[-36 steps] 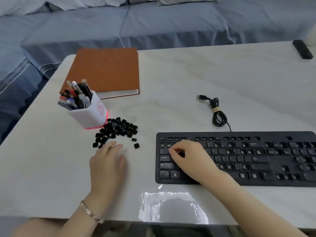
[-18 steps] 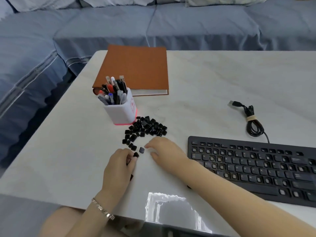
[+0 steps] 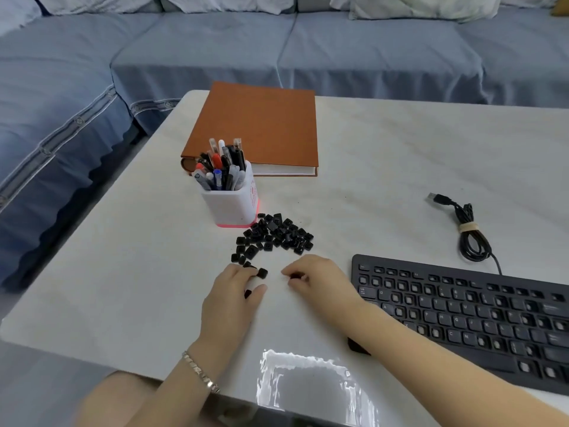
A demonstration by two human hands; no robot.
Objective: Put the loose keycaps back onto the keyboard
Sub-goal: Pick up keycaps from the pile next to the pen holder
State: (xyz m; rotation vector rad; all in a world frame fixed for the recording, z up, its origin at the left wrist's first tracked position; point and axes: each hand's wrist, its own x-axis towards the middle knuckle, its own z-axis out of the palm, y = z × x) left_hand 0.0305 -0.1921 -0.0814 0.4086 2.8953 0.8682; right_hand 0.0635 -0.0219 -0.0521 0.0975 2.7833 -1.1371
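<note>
L hand [image 3: 231, 298] prob. in pinch on keycap [image 3: 248, 293], R hand [image 3: 320, 283] on second keycap [image 3: 297, 276], beside pile [image 3: 274, 234]

Pale marble-look surface [image 3: 385, 167], with a bright glare patch [image 3: 308, 383] near its front edge. Orange-brown hardcover binder [image 3: 261, 124] lies flat at the far left of the surface, spine left, page edges toward camera. White square plastic pen holder with a pink base [image 3: 229, 206] stands upright just in front of the binder's near left corner, packed with pens [image 3: 221, 167] in black, red, blue and clear. Blue-grey fabric sofa [image 3: 369, 50] wraps behind and to the left. Pale cushions [image 3: 415, 6] along the top edge.
</note>
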